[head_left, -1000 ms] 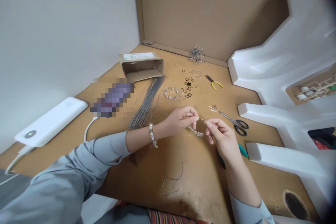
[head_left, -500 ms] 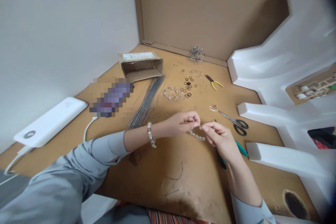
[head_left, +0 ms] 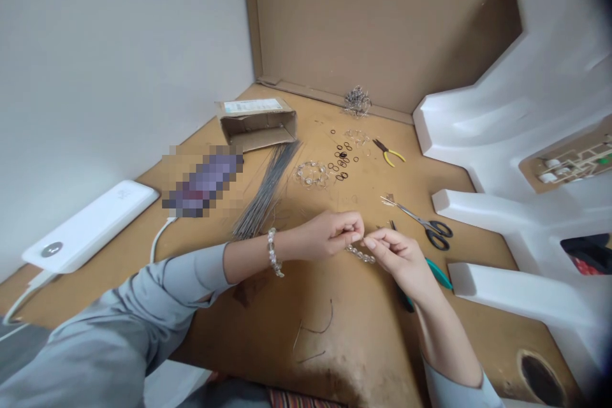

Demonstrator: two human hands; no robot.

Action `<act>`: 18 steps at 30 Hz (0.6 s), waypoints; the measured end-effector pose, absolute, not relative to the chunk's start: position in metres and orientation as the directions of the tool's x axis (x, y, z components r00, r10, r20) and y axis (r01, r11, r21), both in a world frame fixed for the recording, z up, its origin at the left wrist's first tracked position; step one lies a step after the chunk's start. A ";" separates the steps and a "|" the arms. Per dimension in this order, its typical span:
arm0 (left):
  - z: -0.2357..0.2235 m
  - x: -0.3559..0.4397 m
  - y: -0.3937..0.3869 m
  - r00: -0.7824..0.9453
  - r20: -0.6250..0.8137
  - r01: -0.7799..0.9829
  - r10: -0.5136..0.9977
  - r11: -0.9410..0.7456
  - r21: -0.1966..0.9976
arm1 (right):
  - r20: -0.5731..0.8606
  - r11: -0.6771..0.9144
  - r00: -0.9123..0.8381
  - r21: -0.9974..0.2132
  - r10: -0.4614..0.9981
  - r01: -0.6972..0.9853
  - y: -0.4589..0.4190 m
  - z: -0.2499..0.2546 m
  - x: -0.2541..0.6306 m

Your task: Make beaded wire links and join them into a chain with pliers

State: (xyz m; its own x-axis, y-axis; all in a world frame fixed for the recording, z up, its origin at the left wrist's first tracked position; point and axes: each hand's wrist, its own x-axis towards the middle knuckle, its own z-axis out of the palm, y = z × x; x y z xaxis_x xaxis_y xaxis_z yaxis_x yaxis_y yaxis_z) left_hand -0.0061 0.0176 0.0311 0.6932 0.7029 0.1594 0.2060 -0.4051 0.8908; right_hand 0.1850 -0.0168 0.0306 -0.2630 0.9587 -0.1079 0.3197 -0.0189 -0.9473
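My left hand (head_left: 340, 234) and my right hand (head_left: 394, 258) meet fingertip to fingertip above the table, both closed in a pinch. Between and just below them hangs a short strand of clear beads (head_left: 361, 254); its ends are hidden by my fingers. A clear bead bracelet (head_left: 274, 252) circles my left wrist. Beneath my right hand, partly covered, lies a tool with teal handles (head_left: 438, 273). To its right are scissors with black handles (head_left: 437, 233).
Beyond my hands lie a bundle of grey wires (head_left: 268, 194), beaded wire loops (head_left: 312, 173), several small dark rings (head_left: 342, 162) and yellow-handled pliers (head_left: 389, 153). An open cardboard box (head_left: 258, 124) and a white power bank (head_left: 90, 226) stand left. White moulded foam (head_left: 516, 287) borders the right.
Both hands keep their pinch and have shifted slightly, the fingertips now a little lower. The bead strand still hangs between them.
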 end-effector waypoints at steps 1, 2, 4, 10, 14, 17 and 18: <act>0.031 -0.006 0.018 0.694 0.162 0.206 0.702 -0.410 0.889 | -0.110 -0.020 -0.263 -0.947 0.959 0.321 -0.017 0.030 0.185; 0.030 -0.006 0.018 0.693 0.166 0.207 0.702 -0.414 0.887 | -0.113 -0.023 -0.261 -0.945 0.959 0.326 -0.017 0.030 0.186; 0.030 -0.006 0.017 0.690 0.170 0.209 0.704 -0.418 0.884 | -0.123 -0.031 -0.255 -0.940 0.959 0.339 -0.017 0.029 0.186; 0.032 -0.002 0.015 0.654 0.117 0.192 0.748 -0.313 0.930 | -0.116 -0.042 -0.192 -0.934 0.975 0.354 -0.017 0.027 0.183; 0.028 0.001 0.019 0.631 0.016 0.101 0.775 -0.102 0.990 | -0.130 -0.054 -0.181 -0.927 0.975 0.372 -0.015 0.029 0.186; 0.026 0.000 0.023 0.633 -0.025 0.043 0.774 -0.003 0.999 | -0.037 0.000 -0.062 -0.858 0.997 0.513 -0.021 0.026 0.205; 0.025 -0.001 0.024 0.632 -0.029 0.034 0.775 0.010 0.999 | 0.022 0.014 0.005 -0.788 1.000 0.616 -0.025 0.024 0.213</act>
State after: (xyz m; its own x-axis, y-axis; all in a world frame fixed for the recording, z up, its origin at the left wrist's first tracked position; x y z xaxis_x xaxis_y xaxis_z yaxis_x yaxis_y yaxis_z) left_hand -0.0009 0.0243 0.0255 0.6316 0.7747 -0.0290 0.0338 0.0098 0.9994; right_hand 0.2133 -0.0247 0.0238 0.0052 0.9998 0.0217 0.6160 0.0139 -0.7876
